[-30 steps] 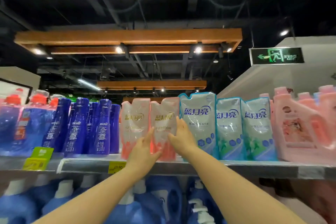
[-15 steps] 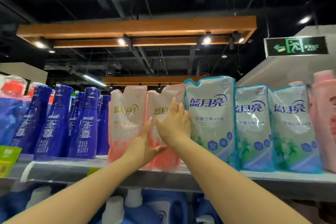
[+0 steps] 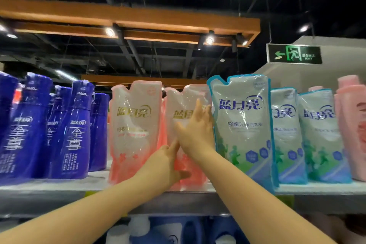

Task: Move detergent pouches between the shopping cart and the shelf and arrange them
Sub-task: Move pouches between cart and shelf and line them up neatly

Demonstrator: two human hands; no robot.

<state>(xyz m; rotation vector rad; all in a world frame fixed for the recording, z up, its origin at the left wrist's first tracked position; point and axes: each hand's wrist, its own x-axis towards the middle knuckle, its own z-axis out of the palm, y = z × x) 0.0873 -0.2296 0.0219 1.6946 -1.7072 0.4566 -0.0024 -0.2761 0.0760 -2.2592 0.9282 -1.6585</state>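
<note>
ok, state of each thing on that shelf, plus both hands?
Left pink pouch: upright on the shelf.
Right pink pouch: upright, top creased.
Left hand: open, against that pouch's lower left.
Right hand: open, flat on its front.
Front teal pouch: upright at the shelf edge.
Blue pouches: upright, in rows.
Exit sign: lit.
</note>
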